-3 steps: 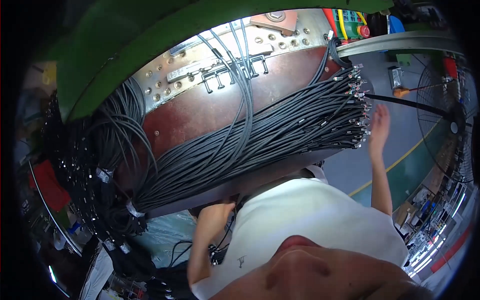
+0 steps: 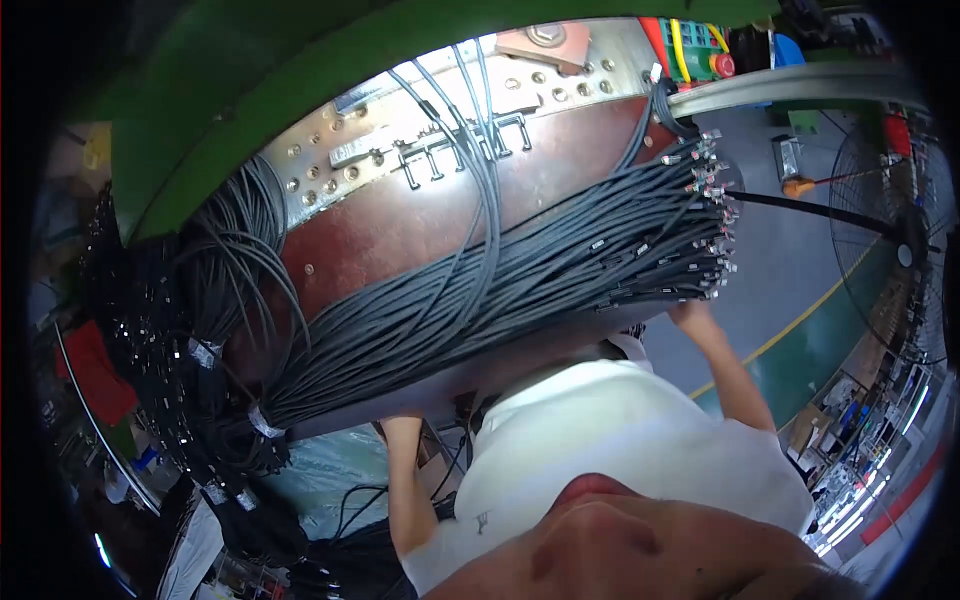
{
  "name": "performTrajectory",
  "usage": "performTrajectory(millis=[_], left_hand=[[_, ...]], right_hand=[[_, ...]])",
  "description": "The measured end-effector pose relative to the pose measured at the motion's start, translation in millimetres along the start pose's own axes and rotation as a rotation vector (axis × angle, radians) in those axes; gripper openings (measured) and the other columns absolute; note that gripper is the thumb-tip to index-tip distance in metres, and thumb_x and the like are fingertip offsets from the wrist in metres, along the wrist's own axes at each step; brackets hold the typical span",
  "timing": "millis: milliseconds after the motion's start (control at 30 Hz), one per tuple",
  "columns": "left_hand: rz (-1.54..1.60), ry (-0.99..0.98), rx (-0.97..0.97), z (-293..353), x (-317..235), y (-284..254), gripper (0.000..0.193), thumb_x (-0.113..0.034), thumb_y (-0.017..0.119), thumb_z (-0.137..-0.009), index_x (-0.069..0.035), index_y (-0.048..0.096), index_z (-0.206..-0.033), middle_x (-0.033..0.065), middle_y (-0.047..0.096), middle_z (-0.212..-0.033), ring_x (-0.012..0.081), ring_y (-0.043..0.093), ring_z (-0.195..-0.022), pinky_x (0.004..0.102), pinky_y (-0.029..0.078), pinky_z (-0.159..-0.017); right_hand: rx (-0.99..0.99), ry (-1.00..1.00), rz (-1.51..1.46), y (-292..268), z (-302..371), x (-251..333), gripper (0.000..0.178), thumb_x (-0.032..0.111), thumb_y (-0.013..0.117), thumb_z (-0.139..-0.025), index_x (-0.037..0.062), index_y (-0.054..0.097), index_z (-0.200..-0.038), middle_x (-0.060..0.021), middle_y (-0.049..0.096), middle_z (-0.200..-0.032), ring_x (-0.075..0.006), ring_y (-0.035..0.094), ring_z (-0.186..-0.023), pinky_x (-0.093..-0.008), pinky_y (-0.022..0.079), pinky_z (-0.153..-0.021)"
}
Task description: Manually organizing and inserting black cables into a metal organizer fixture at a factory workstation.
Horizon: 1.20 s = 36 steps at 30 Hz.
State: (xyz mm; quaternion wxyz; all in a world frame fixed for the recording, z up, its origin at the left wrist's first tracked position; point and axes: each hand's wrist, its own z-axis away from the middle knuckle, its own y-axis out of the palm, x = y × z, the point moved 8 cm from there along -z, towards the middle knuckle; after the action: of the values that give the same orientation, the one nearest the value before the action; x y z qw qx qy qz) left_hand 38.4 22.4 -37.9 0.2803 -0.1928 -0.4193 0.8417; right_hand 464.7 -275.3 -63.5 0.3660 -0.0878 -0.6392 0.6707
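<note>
A wide bundle of black cables [image 2: 420,300] lies across a reddish-brown worktop [image 2: 360,230]. Stripped ends with small metal tips [image 2: 715,215] fan out past the worktop's right side. My right hand [image 2: 690,314] is at the near right corner, just below those ends; its fingers are hidden behind the edge and cables. Under the near edge, left of my body, reaches my left hand [image 2: 402,424], with its fingers out of sight beneath the worktop. Silvery tape [image 2: 266,422] binds the bundle at its left end.
Behind the bundle is a metal plate with bolt holes [image 2: 560,95] and a black clamp fixture [image 2: 465,150] with cables through it. A green machine frame [image 2: 250,90] arches overhead. More cables [image 2: 150,330] hang at left. A fan [image 2: 890,230] stands right; clear plastic sheeting [image 2: 335,475] lies below.
My right hand has come down and left from beside the cable ends to the worktop's near right corner. My left hand has slipped under the near edge.
</note>
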Motion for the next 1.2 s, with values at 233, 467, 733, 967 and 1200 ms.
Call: performTrajectory(millis=[233, 467, 733, 967, 1200], left_hand=[[0.202, 0.07, -0.215, -9, 9, -1, 0.04, -0.029, 0.052, -0.083, -0.007, 0.06, -0.116, 0.0186, 0.055, -0.122, 0.0366, 0.05, -0.113, 0.0452, 0.037, -0.098], [0.324, 0.11, -0.345, -18, 0, -26, 0.042, -0.028, 0.052, -0.085, -0.006, 0.056, -0.12, 0.021, 0.051, -0.126, 0.0397, 0.046, -0.116, 0.0457, 0.035, -0.099], [0.325, 0.178, -0.469, -14, 0, -37, 0.038, -0.024, 0.053, -0.084, -0.006, 0.058, -0.118, 0.0205, 0.054, -0.122, 0.0403, 0.048, -0.113, 0.0459, 0.037, -0.097], [0.648, 0.43, 0.324, 30, -92, -114, 0.039, -0.033, 0.053, -0.09, -0.004, 0.058, -0.114, 0.0163, 0.057, -0.119, 0.0367, 0.052, -0.109, 0.0412, 0.041, -0.092], [0.625, 1.051, -0.328, 21, -235, -242, 0.069, -0.033, 0.066, -0.077, 0.0, 0.04, -0.131, 0.0182, 0.036, -0.139, 0.0337, 0.038, -0.126, 0.0415, 0.035, -0.101]], right_hand=[[-0.14, -0.146, -0.085, -6, -15, 46, 0.035, 0.007, 0.059, -0.075, 0.0094, 0.063, -0.11, -0.0153, 0.058, -0.117, -0.0352, 0.049, -0.112, -0.0455, 0.035, -0.098], [-0.273, -0.098, -0.232, -7, -28, 46, 0.031, 0.0, 0.055, -0.078, 0.0056, 0.062, -0.107, -0.0167, 0.059, -0.111, -0.0351, 0.051, -0.106, -0.0442, 0.037, -0.095], [-0.164, -0.067, -0.267, -3, -34, 46, 0.034, -0.004, 0.054, -0.078, 0.0024, 0.058, -0.111, -0.0172, 0.058, -0.11, -0.0319, 0.052, -0.105, -0.039, 0.04, -0.092], [-0.547, 0.154, -0.494, -150, -48, -2, 0.021, 0.009, 0.056, -0.087, 0.001, 0.059, -0.106, -0.0102, 0.062, -0.094, -0.0187, 0.059, -0.083, -0.0283, 0.048, -0.072], [-0.294, -0.628, -0.133, -198, -175, 251, 0.028, 0.02, 0.062, -0.084, 0.0086, 0.06, -0.109, -0.0098, 0.061, -0.102, -0.03, 0.06, -0.091, -0.036, 0.049, -0.078]])
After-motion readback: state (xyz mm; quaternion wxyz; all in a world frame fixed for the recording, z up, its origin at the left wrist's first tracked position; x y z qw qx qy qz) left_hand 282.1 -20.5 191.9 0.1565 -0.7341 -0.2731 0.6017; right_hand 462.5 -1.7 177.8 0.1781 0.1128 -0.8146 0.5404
